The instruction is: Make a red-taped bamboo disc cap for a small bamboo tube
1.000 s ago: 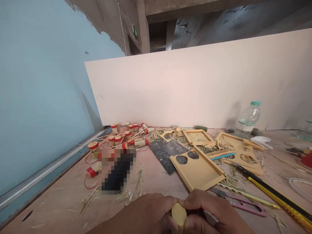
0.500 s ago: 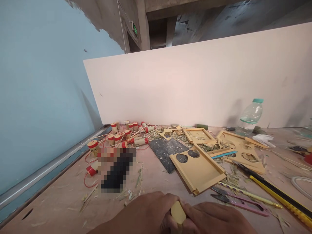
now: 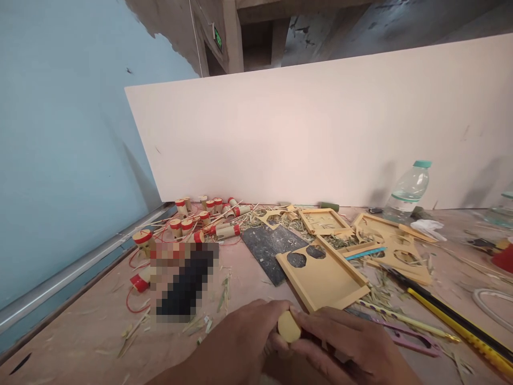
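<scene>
Both hands meet at the bottom middle of the head view. My left hand (image 3: 236, 347) is closed around a small pale yellow round piece (image 3: 289, 326), which pokes up between the thumbs. My right hand (image 3: 352, 347) is closed too, its fingers pressed against the same piece; something dark sits under its fingers, too hidden to name. Just beyond the hands lies a yellow wooden frame with two round holes (image 3: 323, 274).
A wooden table (image 3: 92, 326) carries small bamboo tubes with red bands (image 3: 204, 222), a dark sheet (image 3: 270, 243), more wooden cut-out frames (image 3: 390, 243), a pink cutter (image 3: 404, 339), a yellow-and-black tool (image 3: 452, 321) and a water bottle (image 3: 406, 192). A pale board (image 3: 320, 133) stands behind.
The view has shifted slightly, so the table's things sit a little further left. My hands have risen a little in the picture, still closed round the yellow piece.
</scene>
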A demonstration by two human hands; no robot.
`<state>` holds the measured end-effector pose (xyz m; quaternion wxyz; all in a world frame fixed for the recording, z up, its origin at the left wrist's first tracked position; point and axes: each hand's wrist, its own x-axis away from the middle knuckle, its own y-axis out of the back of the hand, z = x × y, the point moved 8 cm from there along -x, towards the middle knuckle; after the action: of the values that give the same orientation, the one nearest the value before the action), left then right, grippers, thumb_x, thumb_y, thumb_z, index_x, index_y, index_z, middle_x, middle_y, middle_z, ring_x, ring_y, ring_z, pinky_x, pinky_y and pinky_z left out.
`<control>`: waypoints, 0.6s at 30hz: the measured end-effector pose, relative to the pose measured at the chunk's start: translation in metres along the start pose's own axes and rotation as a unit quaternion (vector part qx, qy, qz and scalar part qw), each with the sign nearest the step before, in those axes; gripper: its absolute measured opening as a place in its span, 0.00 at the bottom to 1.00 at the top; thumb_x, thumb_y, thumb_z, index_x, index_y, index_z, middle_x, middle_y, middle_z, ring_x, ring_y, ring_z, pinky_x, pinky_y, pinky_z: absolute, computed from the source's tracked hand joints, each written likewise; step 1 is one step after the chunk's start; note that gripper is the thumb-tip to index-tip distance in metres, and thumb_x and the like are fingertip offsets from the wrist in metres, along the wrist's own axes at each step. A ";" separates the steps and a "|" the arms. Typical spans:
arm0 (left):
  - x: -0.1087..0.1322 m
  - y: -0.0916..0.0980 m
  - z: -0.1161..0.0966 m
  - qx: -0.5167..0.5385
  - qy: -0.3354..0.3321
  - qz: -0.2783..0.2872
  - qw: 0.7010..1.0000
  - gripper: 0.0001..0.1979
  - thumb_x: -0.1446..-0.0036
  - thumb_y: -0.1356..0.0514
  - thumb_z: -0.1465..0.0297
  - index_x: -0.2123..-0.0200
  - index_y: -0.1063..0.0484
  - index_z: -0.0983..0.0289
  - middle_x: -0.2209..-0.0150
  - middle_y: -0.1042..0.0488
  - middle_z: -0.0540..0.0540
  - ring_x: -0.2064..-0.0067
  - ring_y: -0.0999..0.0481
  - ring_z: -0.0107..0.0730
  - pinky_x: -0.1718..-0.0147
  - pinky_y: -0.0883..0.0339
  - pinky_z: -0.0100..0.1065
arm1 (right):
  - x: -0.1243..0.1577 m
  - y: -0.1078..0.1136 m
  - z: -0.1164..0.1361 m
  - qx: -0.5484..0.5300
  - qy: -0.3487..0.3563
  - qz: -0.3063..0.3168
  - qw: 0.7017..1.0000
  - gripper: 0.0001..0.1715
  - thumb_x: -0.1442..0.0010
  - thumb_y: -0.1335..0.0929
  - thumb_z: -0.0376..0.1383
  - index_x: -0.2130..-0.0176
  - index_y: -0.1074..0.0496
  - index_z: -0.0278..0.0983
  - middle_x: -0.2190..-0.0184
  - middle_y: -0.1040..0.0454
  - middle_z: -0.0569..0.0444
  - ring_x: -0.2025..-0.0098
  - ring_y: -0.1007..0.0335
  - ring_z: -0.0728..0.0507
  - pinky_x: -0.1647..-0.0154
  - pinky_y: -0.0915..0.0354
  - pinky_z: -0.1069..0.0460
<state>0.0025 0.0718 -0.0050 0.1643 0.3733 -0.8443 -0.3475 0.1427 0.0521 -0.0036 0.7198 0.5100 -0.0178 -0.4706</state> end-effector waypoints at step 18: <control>-0.010 0.023 0.005 0.109 -0.019 -0.112 0.987 0.17 0.22 0.49 0.67 0.38 0.27 0.59 0.40 0.19 0.56 0.42 0.20 0.41 0.46 0.33 0.32 | -0.040 -0.010 -0.041 -0.238 -0.178 -0.040 0.954 0.18 0.28 0.31 0.45 0.61 0.12 0.42 0.66 0.14 0.55 0.60 0.20 0.39 0.59 0.29 0.51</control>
<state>-0.0054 0.0924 0.0074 0.0663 0.4748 -0.8329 -0.2767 0.1344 0.1090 -0.0119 0.7858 0.2322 -0.0131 -0.5730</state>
